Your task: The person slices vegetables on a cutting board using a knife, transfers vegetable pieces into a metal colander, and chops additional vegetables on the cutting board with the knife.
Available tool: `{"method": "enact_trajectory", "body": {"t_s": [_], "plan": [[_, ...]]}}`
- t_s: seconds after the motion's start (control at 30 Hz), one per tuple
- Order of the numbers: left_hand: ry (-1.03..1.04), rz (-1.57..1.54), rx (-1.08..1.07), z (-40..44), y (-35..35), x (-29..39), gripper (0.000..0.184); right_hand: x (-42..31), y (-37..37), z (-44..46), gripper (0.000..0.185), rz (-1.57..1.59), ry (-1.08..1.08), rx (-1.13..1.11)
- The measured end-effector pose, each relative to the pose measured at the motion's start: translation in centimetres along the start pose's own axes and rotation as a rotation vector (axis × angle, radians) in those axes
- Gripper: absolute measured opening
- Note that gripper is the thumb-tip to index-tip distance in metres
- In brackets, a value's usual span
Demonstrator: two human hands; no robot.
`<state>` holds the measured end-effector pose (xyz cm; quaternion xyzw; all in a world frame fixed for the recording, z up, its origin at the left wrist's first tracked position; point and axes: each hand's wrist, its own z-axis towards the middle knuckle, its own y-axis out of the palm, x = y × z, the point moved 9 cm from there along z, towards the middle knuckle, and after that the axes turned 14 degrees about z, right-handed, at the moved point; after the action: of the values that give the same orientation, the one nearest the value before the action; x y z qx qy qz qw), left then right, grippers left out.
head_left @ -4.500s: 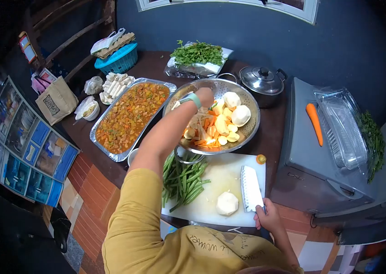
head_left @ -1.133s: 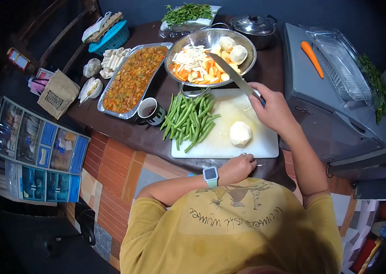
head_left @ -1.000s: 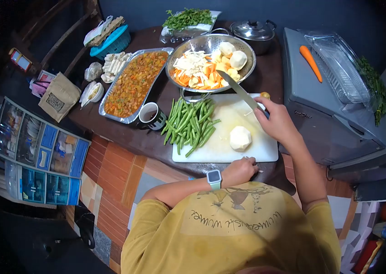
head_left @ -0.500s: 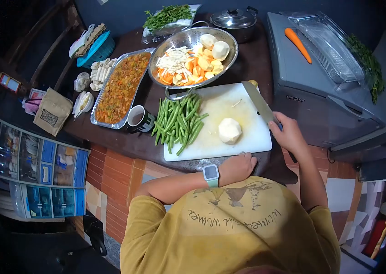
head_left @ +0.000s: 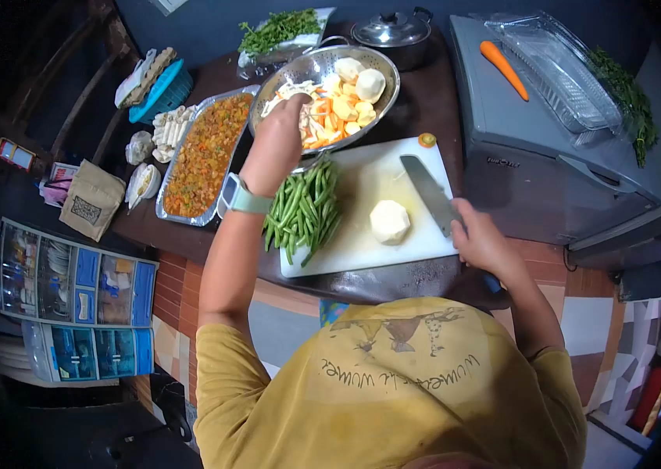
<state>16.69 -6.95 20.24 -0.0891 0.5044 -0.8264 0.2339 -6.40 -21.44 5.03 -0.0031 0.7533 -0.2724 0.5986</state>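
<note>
My right hand (head_left: 480, 238) grips the handle of a kitchen knife (head_left: 426, 190); its broad blade lies over the right side of the white cutting board (head_left: 346, 264). Left of the blade sits a peeled, round white root vegetable (head_left: 390, 222). My left hand (head_left: 277, 141) reaches into the metal colander (head_left: 394, 90), over its left part, fingers drawn together; what they hold is hidden. Inside the colander are white strips (head_left: 311, 87), orange and yellow cut pieces (head_left: 341, 112) and whole peeled vegetables (head_left: 369, 84). Green beans (head_left: 305, 215) are piled on the board's left side.
A foil tray of cooked food (head_left: 207, 160) stands left of the colander. Behind are leafy greens (head_left: 280, 33) and a lidded pot (head_left: 393, 35). A carrot (head_left: 504, 70) and clear plastic trays (head_left: 553, 74) lie on the grey appliance (head_left: 477, 94) at right. An orange-red piece (head_left: 426, 140) sits at the board's far corner.
My left hand has gone from the table's front edge up and left into the colander. My right hand has lowered slightly, still with the knife, whose blade has shifted left over the board.
</note>
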Motion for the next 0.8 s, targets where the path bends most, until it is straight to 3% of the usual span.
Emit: {"method": "enact_trajectory", "body": {"t_s": [0.07, 0.13, 0.2, 0.27, 0.37, 0.6, 0.7, 0.77, 0.8], "plan": [[0.013, 0.060, 0.038, -0.2, 0.8, -1.2, 0.050, -0.6, 1.0, 0.6, 0.034, -0.067, -0.052, -0.062], [0.049, -0.196, -0.004, -1.3, 1.6, 1.3, 0.053, -1.3, 1.2, 1.3, 0.033, -0.174, -0.114, -0.068], [0.075, -0.384, -0.093, -3.6, 2.2, 5.3, 0.032, -2.0, 1.4, 1.3, 0.033, -0.164, -0.065, -0.112], [0.031, -0.464, -0.260, -6.4, 3.6, 8.6, 0.024, -2.5, 1.3, 0.8, 0.033, -0.171, -0.073, -0.124], [0.023, -0.493, -0.103, -9.3, 4.6, 11.0, 0.029, -3.3, 1.2, -1.0, 0.034, -0.183, -0.010, -0.169], [-0.142, -0.450, -0.080, -11.1, 6.9, 11.6, 0.037, -3.7, 2.4, -3.6, 0.029, -0.215, 0.071, -0.297], [-0.139, -0.419, -0.133, -10.7, 6.9, 12.0, 0.038, -4.1, 2.2, -4.0, 0.020, -0.221, 0.004, -0.296], [-0.134, -0.396, -0.134, -10.7, 6.9, 12.2, 0.039, -5.1, 2.0, -4.3, 0.013, -0.307, -0.205, -0.270], [-0.121, -0.420, -0.156, -10.6, 6.9, 12.3, 0.041, -5.4, 2.0, -4.0, 0.013, -0.313, -0.202, -0.271]]}}
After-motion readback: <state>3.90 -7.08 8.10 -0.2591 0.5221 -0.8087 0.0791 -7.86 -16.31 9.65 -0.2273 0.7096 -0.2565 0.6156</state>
